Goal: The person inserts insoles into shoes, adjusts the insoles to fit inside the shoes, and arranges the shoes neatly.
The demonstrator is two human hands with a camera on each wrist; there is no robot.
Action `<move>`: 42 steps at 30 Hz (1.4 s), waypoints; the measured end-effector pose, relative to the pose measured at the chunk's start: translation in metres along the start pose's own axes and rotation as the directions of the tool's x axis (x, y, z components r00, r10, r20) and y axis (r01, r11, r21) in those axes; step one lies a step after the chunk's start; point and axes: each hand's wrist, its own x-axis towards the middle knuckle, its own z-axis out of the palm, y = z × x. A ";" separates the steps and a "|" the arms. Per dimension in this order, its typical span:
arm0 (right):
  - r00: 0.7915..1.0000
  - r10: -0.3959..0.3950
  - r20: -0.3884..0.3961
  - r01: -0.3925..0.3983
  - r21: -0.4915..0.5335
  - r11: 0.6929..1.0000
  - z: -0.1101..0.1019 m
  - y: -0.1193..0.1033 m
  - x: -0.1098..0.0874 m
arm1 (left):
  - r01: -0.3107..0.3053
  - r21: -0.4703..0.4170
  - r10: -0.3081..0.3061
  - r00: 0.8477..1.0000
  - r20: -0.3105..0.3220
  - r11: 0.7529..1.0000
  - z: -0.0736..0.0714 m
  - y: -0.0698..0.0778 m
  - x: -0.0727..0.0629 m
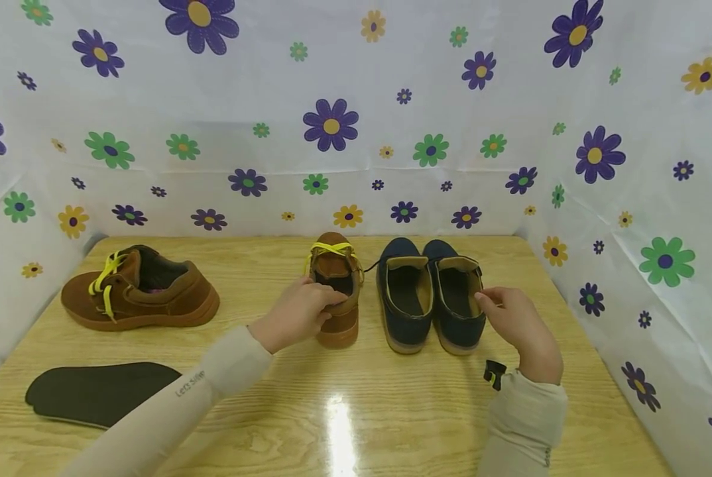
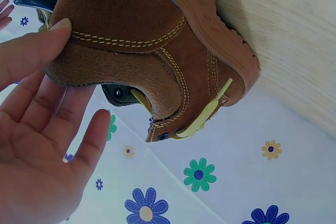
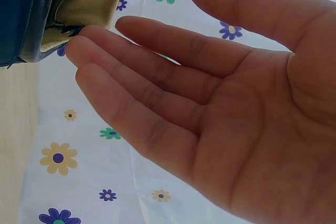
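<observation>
- The left hand (image 1: 299,313) pinches the heel collar of an upright brown shoe (image 1: 337,331), thumb on the outside; the shoe points away from it.
- The right hand (image 1: 520,324) has its fingers extended, thumb apart in its wrist view, and grips nothing. It is just beside the outer edge of the right navy shoe (image 1: 459,329); whether a fingertip touches the rim, I cannot tell.
- Between the hands, the left navy shoe (image 1: 405,329) stands against its mate, both toes pointing away. These two fill the space between the right hand and the held shoe.
- Well to the left of the left hand, a second brown shoe (image 1: 197,291) lies side-on, toe leftward.
- Nearer the body, left of the left hand, is a flat black insole (image 1: 96,391) with a pale edge.
- Under everything is a glossy wood-grain table (image 1: 415,411); beyond and right of the hands hangs white cloth (image 1: 368,79) printed with purple, green and yellow flowers.
- The held shoe is napped brown with double yellow stitching, flat yellow laces and a ridged sole; the navy pair has tan lining.
- The left sleeve (image 1: 183,404) covers one end of the insole. The left fingers partly block the held shoe's opening, and its dark interior is hard to read.
</observation>
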 end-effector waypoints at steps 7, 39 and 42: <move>1.000 -0.013 -0.008 0.012 -0.022 1.000 0.001 -0.001 0.000 | -0.013 0.013 0.013 1.000 -0.022 1.000 0.006 0.003 0.002; 1.000 -0.006 0.005 0.006 -0.042 0.999 0.002 -0.008 -0.001 | -0.035 -0.060 0.035 0.999 0.000 0.998 0.007 0.019 0.003; 1.000 -0.008 0.004 0.008 -0.042 0.999 0.002 -0.008 -0.001 | -0.042 -0.054 0.043 0.999 0.002 0.998 0.008 0.019 0.003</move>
